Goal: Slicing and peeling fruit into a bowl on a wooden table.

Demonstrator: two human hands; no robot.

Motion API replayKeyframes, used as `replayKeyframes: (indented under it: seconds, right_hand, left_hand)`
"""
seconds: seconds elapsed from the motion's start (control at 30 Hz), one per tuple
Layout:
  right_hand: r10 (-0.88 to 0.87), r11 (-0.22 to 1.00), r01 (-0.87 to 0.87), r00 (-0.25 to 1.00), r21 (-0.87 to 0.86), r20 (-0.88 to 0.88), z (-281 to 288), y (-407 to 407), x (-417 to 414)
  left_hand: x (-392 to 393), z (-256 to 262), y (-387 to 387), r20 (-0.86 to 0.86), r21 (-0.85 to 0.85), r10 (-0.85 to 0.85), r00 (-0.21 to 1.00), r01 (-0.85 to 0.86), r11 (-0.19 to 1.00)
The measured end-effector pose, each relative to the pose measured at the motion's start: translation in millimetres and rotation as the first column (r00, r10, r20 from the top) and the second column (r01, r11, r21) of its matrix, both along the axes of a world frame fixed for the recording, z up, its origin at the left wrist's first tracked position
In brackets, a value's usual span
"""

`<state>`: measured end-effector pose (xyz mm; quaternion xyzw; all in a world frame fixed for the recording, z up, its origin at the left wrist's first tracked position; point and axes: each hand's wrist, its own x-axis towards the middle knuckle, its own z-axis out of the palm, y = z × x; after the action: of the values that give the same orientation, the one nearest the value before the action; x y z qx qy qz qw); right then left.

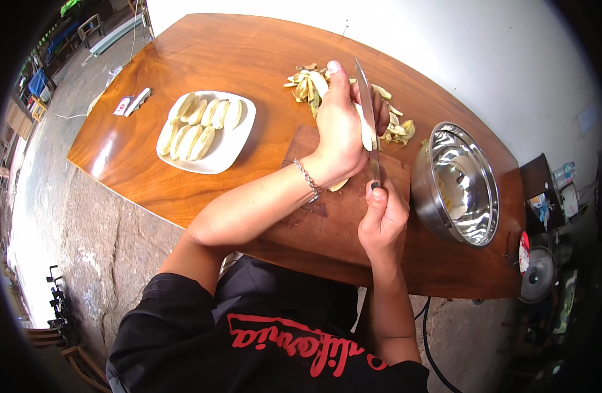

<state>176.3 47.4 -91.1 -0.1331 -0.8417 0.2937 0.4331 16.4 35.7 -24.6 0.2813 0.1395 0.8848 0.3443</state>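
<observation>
My left hand point(341, 118), with a chain bracelet at the wrist, grips a peeled banana point(367, 135) above a wooden cutting board point(340, 216). In my right hand point(383, 216) is the dark handle of a knife point(367, 103); its long blade points away from me and lies along the banana. Part of another pale piece point(338, 185) shows on the board beneath my left wrist. Left of the board, a white plate point(232, 147) holds several peeled bananas point(202, 142) in two rows. Banana peels point(308, 88) lie heaped behind my hands.
A shiny metal bowl point(421, 186) stands right of the board, with some yellowish pieces inside. Small packets point(123, 105) lie at the table's left side. A white wall point(428, 44) borders the wooden table point(261, 54) at the back. A clear round lid point(538, 275) is at the right edge.
</observation>
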Motion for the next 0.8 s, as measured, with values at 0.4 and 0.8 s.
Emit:
replayKeyframes:
  seconds: [0.4,0.8]
  right_hand:
    - [0.013,1.0,-0.013,1.0,0.002,-0.024,0,1,-2]
    - [0.014,1.0,-0.014,0.999,-0.01,-0.039,-4,4,-3]
  left_hand:
    - [8,7,-3,0.051,-0.062,0.038,0.998,-0.035,0.998]
    - [13,9,-5,0.011,-0.15,0.117,0.993,-0.114,0.982]
